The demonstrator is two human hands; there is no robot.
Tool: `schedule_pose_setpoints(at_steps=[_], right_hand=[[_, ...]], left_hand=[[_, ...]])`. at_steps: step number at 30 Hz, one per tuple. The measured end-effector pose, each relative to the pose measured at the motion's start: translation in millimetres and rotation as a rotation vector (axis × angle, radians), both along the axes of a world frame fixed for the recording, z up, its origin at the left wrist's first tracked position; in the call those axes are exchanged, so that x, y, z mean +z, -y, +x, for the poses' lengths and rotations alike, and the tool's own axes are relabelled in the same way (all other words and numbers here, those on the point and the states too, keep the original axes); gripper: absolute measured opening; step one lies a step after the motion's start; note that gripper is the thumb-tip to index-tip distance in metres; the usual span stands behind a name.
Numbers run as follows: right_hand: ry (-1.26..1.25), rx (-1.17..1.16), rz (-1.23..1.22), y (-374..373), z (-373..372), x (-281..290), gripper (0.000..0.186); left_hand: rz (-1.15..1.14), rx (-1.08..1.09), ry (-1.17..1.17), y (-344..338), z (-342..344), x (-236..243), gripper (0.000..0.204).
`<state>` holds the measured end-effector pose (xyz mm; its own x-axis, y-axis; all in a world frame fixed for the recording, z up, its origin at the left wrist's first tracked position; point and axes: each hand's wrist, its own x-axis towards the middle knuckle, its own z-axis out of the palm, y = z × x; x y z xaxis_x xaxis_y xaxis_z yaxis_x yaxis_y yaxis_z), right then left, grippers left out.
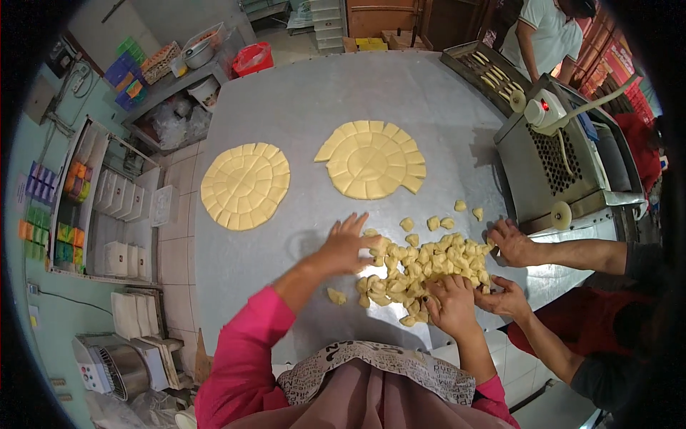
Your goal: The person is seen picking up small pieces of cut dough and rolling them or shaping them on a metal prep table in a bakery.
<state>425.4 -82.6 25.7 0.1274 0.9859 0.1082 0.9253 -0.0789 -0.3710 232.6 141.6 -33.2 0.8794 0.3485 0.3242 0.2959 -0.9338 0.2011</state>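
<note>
A loose heap of pale yellow dough pieces [429, 266] lies on the metal table near me. My left hand [349, 244] is at the heap's left edge, its fingers spread and holding nothing. Palm down, my right hand [451, 303] rests on the near right part of the heap; its fingers are slightly bent over the pieces. Beyond the heap lie two flat dough rounds cut into segments: a left round [245, 186] and a right round [370, 161], whose outer ring has a gap. A co-worker's two hands, one far [516, 245] and one near [506, 297], touch the heap's right side.
The metal table [300, 86] spans the middle. A dough-rolling machine [564, 161] stands on its right, with a tray of dough strips [489, 75] behind. Another person [547, 36] stands at the far right. Shelves [107, 207] and a mixer [118, 368] are on the left.
</note>
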Motion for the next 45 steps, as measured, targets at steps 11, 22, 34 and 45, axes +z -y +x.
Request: schedule_pose_setpoints(at_steps=[11, 22, 34, 45], right_hand=[[-0.110, -0.048, 0.060, -14.5, -7.0, -31.0, 0.037], [-0.229, 0.232, 0.230, -57.9, -54.5, -13.6, 0.042], [-0.294, 0.428, -0.017, -41.8, -77.3, -19.7, 0.026], [-0.011, 0.085, 0.125, 1.9, 14.1, -27.0, 0.032]], left_hand=[[-0.509, 0.901, -0.050, -219.0, 60.6, -58.9, 0.024], [-1.209, 0.507, 0.199, -17.7, -42.2, -39.0, 0.022], [-1.207, 0.114, 0.114, 104.2, -65.4, 35.3, 0.012], [-0.199, -0.134, 0.045, 37.7, 2.5, 11.1, 0.024]])
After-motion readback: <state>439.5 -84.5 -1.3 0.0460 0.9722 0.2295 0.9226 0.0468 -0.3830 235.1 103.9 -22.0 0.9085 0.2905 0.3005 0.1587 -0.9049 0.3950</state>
